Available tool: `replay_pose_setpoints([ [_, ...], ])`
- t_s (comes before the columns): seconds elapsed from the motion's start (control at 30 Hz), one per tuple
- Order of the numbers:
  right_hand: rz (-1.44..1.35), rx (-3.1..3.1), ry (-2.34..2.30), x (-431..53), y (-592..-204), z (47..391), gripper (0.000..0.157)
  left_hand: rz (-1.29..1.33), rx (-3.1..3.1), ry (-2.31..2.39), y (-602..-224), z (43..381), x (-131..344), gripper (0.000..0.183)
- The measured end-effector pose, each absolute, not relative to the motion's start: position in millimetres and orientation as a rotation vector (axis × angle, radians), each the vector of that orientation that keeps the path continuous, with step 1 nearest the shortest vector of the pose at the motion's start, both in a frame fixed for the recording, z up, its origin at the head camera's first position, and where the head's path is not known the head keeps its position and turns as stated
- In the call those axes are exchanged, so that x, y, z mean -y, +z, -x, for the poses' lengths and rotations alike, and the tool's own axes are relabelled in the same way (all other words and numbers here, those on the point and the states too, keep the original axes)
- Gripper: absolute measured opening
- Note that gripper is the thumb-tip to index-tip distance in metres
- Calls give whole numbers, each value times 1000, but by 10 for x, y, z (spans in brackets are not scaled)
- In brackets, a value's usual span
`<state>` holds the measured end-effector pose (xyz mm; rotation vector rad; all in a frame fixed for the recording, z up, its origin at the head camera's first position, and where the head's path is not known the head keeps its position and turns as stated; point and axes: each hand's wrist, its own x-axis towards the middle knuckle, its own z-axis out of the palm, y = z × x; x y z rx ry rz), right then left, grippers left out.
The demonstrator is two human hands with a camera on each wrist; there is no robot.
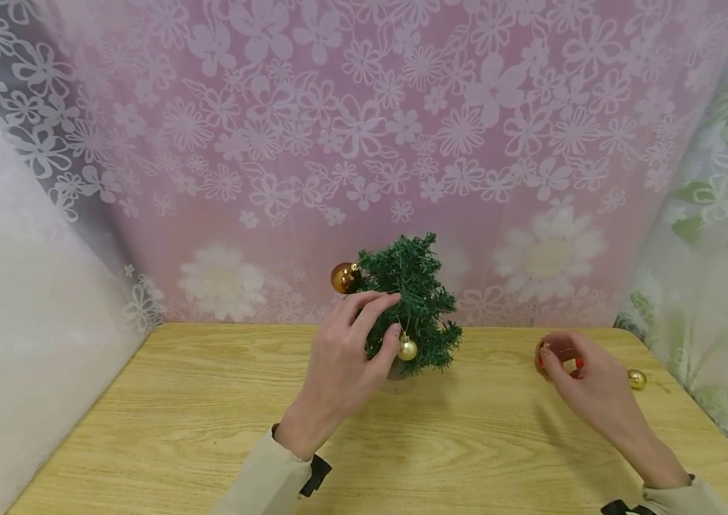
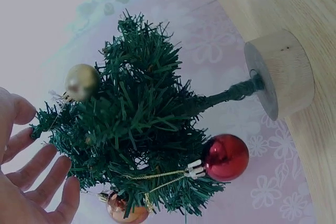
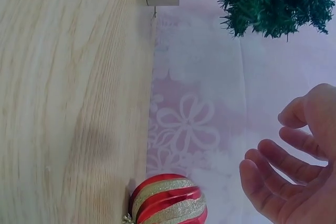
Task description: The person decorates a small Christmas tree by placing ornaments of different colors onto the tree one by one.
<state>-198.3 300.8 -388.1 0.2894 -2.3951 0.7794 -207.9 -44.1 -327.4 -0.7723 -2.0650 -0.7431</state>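
Note:
A small artificial Christmas tree (image 1: 409, 279) stands on a round wooden base (image 2: 289, 72). Around its top my left hand (image 1: 341, 350) is spread, thumb and index finger apart and fingertips right at the twigs. Just beside the thumb hangs a small gold bauble (image 1: 407, 348) on a thin loop. A red bauble (image 2: 227, 157) on a gold string and a copper bauble (image 1: 345, 277) also hang on the branches. My right hand (image 1: 596, 386) hovers with loosely bent fingers and nothing in them. Apart from it, a red-and-gold striped bauble (image 3: 170, 200) lies on the table, partly hidden in the head view.
The wooden table (image 1: 209, 429) carries another gold bauble (image 1: 637, 379) near its right edge, behind my right hand. Pink flowered curtain (image 1: 364, 143) hangs along the back edge, and pale sheets (image 1: 16, 286) close off both sides.

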Motion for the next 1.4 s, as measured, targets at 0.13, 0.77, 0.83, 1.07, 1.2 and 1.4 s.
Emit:
replay_pose_setpoints([
  [0.13, -260, 2407, 743, -3031, -3889, 2000, 11, 747, 2082, -742, -3294, 2068, 461, 35],
  [0.77, -245, 2422, 692, -3127, -3928, 2081, 13, 618, 2178, -701, -3360, 2003, 517, 50],
  [0.83, -242, 2420, 693, -3132, -3931, 2090, 13, 613, 2179, -695, -3366, 2004, 520, 50],
  [1.07, -239, 2421, 683, -3153, -3950, 2119, 12, 623, 2162, -679, -3379, 2009, 519, 52],
  [1.2, -239, 2417, 676, -3161, -3971, 2133, 13, 618, 2188, -694, -3387, 2010, 528, 51],
  [1.4, -236, 2358, 648, -3170, -3991, 2159, 18, 603, 2211, -696, -3396, 2028, 547, 50],
])
